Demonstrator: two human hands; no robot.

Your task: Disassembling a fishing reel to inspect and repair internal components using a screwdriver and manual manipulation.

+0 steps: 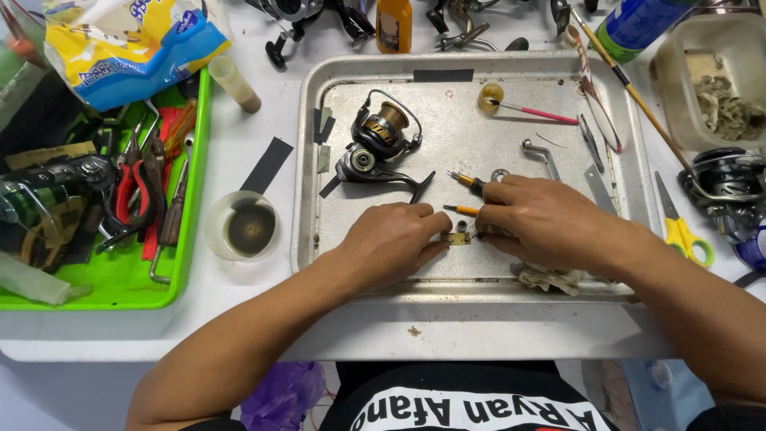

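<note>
My left hand (392, 242) and my right hand (542, 219) meet low on a metal tray (307, 160), both pinching a small brass-coloured part (458, 236) that rests on the tray floor. Two small orange-handled screwdrivers (465, 181) lie just beyond my fingers. A black and gold fishing reel (375, 144) lies on the tray above my left hand. A metal crank handle (542, 156) lies above my right hand. A crumpled dirty rag (550, 279) sits under my right wrist.
A green tray (120, 279) of pliers and tools stands at left, beside a small cup of dark liquid (249, 227). Yellow-handled scissors (678, 223) and another reel (730, 187) lie at right. A plastic tub (718, 88), bottles and brushes line the back.
</note>
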